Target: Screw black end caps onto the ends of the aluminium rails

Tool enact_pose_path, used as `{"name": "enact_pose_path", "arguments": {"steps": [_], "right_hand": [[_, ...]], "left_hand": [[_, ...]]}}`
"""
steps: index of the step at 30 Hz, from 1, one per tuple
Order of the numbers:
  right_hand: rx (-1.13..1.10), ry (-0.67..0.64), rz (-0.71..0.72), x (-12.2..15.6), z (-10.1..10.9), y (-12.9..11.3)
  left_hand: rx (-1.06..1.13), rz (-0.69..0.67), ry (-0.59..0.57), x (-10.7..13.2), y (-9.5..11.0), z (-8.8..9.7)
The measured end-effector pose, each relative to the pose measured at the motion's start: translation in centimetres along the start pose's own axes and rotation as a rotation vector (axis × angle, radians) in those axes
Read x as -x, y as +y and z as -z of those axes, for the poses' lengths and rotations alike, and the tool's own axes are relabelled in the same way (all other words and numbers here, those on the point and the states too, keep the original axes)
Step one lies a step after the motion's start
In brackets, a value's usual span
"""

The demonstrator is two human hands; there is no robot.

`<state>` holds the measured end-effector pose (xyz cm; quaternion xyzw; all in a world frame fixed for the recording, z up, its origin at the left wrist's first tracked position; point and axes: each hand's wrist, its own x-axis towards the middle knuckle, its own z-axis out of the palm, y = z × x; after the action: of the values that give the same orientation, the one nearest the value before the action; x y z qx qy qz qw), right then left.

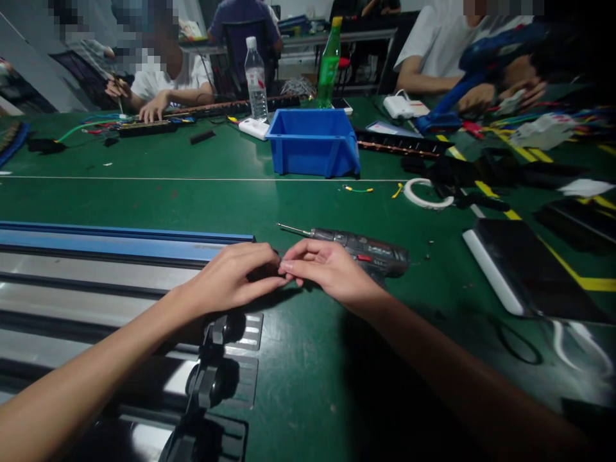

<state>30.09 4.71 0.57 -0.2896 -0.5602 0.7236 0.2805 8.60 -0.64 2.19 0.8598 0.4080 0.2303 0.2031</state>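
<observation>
My left hand (231, 277) and my right hand (327, 268) meet fingertip to fingertip over the green table (308, 205), both pinched on a small dark part that I cannot make out. Just behind my right hand lies a cordless screwdriver (366, 249) with its bit pointing left. Under my left wrist sit long metal rails with a blue strip (120, 240) and a row of black socket modules (212, 378).
A blue bin (312, 142) stands mid-table, with a clear water bottle (256, 80) and a green bottle (330, 61) behind it. A white tape ring (426, 194) and black panels (529, 269) lie to the right. Other people work at the far edge.
</observation>
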Motion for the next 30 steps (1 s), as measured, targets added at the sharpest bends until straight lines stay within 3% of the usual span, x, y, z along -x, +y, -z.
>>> {"name": "enact_pose_path", "arguments": {"steps": [8, 11, 14, 16, 18, 21, 24, 30], "right_hand": [[0.136, -0.017, 0.018, -0.1, 0.1, 0.5], [0.174, 0.04, 0.045, 0.2, 0.2, 0.6], [0.251, 0.111, 0.069, 1.5, 1.2, -0.9], [0.486, 0.069, 0.003, 3.1, 2.6, -2.9], [0.87, -0.024, -0.191, 4.9, 4.4, -4.8], [1.335, 0.058, -0.463, 6.8, 6.7, -6.3], [1.454, 0.123, -0.577, 7.4, 7.6, -5.8], [1.416, 0.243, -0.596, 7.4, 7.4, -3.9]], "left_hand": [[-0.076, -0.055, 0.046, -0.2, 0.6, 0.0], [-0.071, -0.047, 0.057, -0.2, 0.4, 0.2], [-0.074, 0.002, 0.164, -0.2, -0.2, 0.5], [-0.113, 0.078, 0.288, -0.3, -0.6, 0.7], [-0.167, 0.164, 0.412, -0.3, -1.2, 0.9], [-0.17, 0.267, 0.525, -0.4, -1.9, 1.2], [-0.095, 0.333, 0.585, -0.3, -2.5, 1.3], [0.152, 0.372, 0.647, -0.4, -3.2, 1.3]]}}
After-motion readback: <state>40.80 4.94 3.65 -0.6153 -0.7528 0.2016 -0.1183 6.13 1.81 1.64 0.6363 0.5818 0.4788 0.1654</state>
